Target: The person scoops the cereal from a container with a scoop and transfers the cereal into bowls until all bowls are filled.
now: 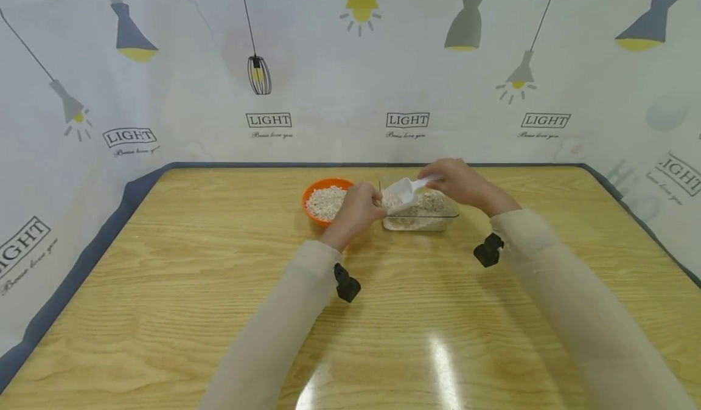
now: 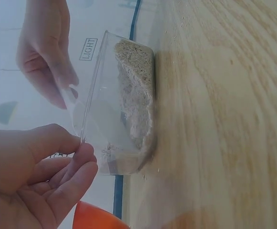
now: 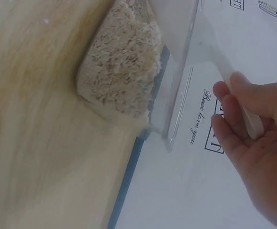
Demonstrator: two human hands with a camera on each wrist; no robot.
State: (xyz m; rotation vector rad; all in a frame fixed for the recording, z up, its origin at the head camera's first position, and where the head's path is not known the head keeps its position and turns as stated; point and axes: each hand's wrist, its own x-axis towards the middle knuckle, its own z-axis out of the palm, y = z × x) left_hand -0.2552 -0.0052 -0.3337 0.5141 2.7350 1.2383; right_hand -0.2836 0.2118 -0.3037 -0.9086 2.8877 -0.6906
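Note:
A clear rectangular container (image 1: 421, 223) holds oat flakes (image 3: 124, 62) heaped toward its right end. My left hand (image 1: 358, 208) pinches the container's left rim between thumb and fingers, as the left wrist view (image 2: 47, 176) shows. My right hand (image 1: 457, 182) grips the handle of a white scoop (image 1: 405, 192), its fingers curled round it. The scoop is tilted with its bowl down inside the container, and some flakes show at its mouth. Left of the container, partly behind my left hand, stands an orange bowl (image 1: 308, 210) filled with oat flakes (image 1: 327, 202).
The wooden table (image 1: 191, 276) ends at a dark blue edge in front of a white backdrop (image 1: 328, 136) printed with lamps. A few loose flakes lie on the table beside the container. Black wrist cameras (image 1: 347, 283) sit on both sleeves.

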